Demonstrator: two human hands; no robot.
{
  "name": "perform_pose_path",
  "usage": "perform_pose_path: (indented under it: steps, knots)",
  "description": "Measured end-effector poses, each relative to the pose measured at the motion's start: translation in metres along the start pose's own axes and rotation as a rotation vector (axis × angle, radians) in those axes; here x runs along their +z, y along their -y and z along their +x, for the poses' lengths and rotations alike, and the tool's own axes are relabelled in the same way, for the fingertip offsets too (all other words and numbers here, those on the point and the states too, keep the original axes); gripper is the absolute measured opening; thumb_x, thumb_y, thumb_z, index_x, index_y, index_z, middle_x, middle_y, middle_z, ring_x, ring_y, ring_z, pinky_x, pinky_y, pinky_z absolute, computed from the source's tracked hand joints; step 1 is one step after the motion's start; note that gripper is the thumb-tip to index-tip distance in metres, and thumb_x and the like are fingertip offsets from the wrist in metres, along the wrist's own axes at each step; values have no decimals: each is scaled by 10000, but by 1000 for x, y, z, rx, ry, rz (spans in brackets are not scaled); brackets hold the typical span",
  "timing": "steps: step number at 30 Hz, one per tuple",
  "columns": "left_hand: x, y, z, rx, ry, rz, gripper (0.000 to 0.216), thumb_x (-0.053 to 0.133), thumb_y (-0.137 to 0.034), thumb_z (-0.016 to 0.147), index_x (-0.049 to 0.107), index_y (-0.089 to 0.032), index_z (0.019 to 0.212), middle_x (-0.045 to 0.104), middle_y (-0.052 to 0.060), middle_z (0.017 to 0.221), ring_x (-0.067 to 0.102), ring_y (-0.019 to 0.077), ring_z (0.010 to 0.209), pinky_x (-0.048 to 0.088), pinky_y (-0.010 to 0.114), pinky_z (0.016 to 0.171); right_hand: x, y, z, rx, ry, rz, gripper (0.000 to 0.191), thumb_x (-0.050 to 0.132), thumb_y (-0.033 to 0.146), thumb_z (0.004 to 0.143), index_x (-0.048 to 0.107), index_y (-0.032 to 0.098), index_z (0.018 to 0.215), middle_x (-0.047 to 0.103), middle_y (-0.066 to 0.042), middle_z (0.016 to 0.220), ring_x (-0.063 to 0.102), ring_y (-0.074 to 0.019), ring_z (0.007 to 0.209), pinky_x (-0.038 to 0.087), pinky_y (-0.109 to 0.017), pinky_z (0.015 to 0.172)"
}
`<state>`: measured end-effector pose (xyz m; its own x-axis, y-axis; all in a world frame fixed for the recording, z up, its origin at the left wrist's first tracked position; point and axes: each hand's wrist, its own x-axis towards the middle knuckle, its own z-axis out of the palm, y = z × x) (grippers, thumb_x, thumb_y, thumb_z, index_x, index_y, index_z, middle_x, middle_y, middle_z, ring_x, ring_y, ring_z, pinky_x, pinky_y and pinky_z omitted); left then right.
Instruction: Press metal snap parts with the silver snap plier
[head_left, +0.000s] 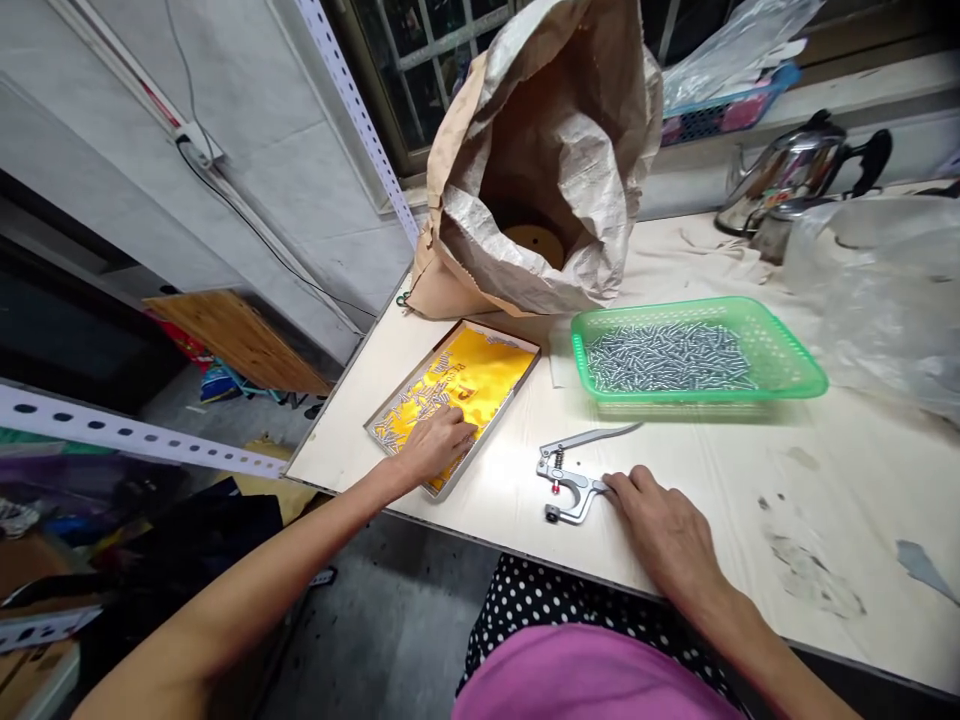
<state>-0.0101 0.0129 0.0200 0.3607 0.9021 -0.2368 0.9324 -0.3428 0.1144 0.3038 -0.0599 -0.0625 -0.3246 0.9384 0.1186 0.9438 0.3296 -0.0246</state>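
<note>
My left hand (437, 442) reaches into a shallow tray (501, 408) lined in yellow, near its front edge. Its fingers are bent together, and whatever lies between them is hidden. Small silver metal pieces (390, 425) are scattered over the tray's left side. To the right, a pair of hand snap pliers (574, 480) with a spring and a red-tipped pin lies on the table. My right hand (667, 525) is closed around the end of its lower handle, the jaw pointing left. The upper handle stands apart from the lower one.
Behind the pliers stands a green plastic basket (806, 378) holding many small silver rods (667, 358). A large open paper sack (457, 215) rises at the back. A metal kettle (799, 165) and clear plastic bags (892, 300) are at the right. The table's left edge is near the tray.
</note>
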Motion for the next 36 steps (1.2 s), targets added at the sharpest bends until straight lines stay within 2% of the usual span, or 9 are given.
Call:
perform_pose_path:
  steps: [3, 7, 13, 18, 23, 27, 31, 33, 36]
  knots:
    - [7, 9, 7, 5, -8, -19, 191, 515, -231, 912, 705, -217, 913, 621, 76, 987, 531, 215, 1007, 427, 301, 857, 1, 1, 0, 11, 10, -9, 226, 421, 165, 943, 629, 221, 1010, 559, -43, 866, 519, -145, 601, 346, -294, 589]
    - [15, 26, 15, -81, -94, -99, 172, 506, -186, 887, 678, -185, 906, 630, 73, 990, 549, 204, 988, 432, 293, 856, 7, 0, -3, -4, -17, -17, 229, 429, 149, 929, 619, 230, 1026, 552, -38, 867, 535, -159, 612, 352, -300, 584]
    - [18, 36, 16, -201, -215, -347, 132, 555, -101, 755, 667, -169, 772, 661, 51, 847, 590, 186, 878, 448, 280, 814, 21, -5, -6, -37, -82, -2, 238, 453, 138, 905, 612, 255, 1037, 544, -21, 867, 523, -162, 572, 364, -320, 580]
    - [19, 42, 18, -323, -264, -532, 93, 567, -163, 758, 655, -148, 735, 659, 34, 769, 598, 145, 739, 464, 250, 701, 16, -3, -6, -26, -57, 13, 214, 444, 189, 923, 619, 246, 1033, 547, -33, 876, 527, -169, 595, 364, -325, 584]
    - [8, 39, 16, -471, -248, -1112, 198, 716, -296, 662, 635, -125, 720, 589, -12, 604, 500, 79, 522, 429, 210, 536, 9, 1, -1, 16, 11, 12, 249, 402, 213, 955, 636, 211, 1039, 546, -54, 889, 534, -172, 624, 373, -324, 606]
    - [-10, 10, 4, -456, -233, -1326, 376, 832, -370, 517, 643, -129, 735, 637, 4, 677, 553, 87, 575, 481, 228, 577, -10, 0, 0, 47, 85, 188, 271, 426, 272, 958, 624, 204, 1130, 561, -70, 971, 572, -173, 686, 428, -315, 635]
    - [-16, -45, -10, -288, -238, -1215, 306, 780, -372, 638, 680, -144, 815, 669, 13, 740, 580, 100, 616, 490, 236, 607, -47, 8, 1, 34, 20, 643, 344, 410, 307, 977, 566, 208, 1267, 577, -87, 1102, 617, -185, 894, 490, -316, 781]
    - [-12, -73, -14, -203, -224, -1138, 239, 732, -351, 706, 696, -156, 841, 684, 15, 754, 596, 112, 643, 495, 245, 635, -63, 16, 5, 8, 27, 871, 294, 444, 320, 977, 614, 220, 1195, 619, -67, 1058, 612, -178, 954, 476, -318, 856]
    - [-1, -105, -17, -114, -221, -1086, 182, 692, -322, 753, 708, -167, 849, 708, 24, 795, 629, 134, 715, 507, 260, 693, -72, 30, 11, 24, 58, 1066, 221, 479, 319, 970, 650, 208, 1055, 656, -46, 987, 606, -165, 929, 457, -314, 849]
